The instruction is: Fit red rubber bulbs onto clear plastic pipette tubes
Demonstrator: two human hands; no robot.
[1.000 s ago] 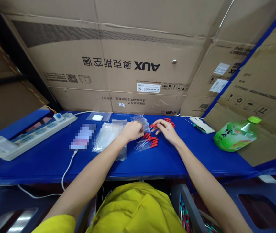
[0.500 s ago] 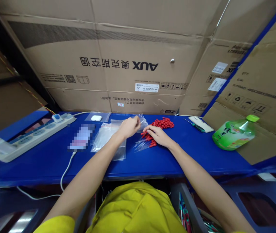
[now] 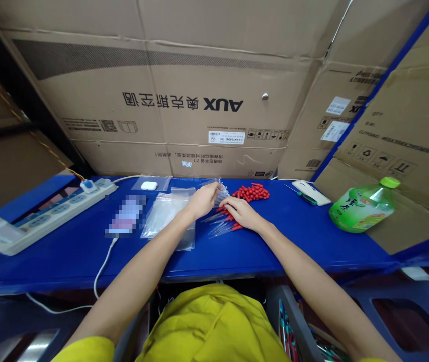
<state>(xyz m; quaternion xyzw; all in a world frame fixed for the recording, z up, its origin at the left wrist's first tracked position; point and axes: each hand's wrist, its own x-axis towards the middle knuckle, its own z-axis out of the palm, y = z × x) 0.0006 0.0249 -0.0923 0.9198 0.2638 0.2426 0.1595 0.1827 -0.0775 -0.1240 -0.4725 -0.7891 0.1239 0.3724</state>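
Note:
My left hand [image 3: 203, 201] is closed in a pinch over the near end of a pile of thin clear plastic tubes [image 3: 222, 190]; what its fingertips hold is too small to tell. Close on its right, my right hand [image 3: 243, 212] has its fingers curled together above some red-capped clear tubes [image 3: 222, 229], which lie with their pointed ends to the left. Whatever is between those fingers is hidden. Just beyond the right hand lies a heap of loose red caps [image 3: 254, 192].
Clear zip bags [image 3: 161, 215] lie left of my left hand, near a blurred phone [image 3: 126, 213] on a cable. Farther left is a power strip [image 3: 54, 213]. A green tea bottle [image 3: 361, 207] and a white case [image 3: 314, 192] stand right. Cardboard [image 3: 184, 65] walls the back.
My left hand has tilted and come slightly nearer to me, with its fingers lower by the clear tubes. The right hand has barely moved.

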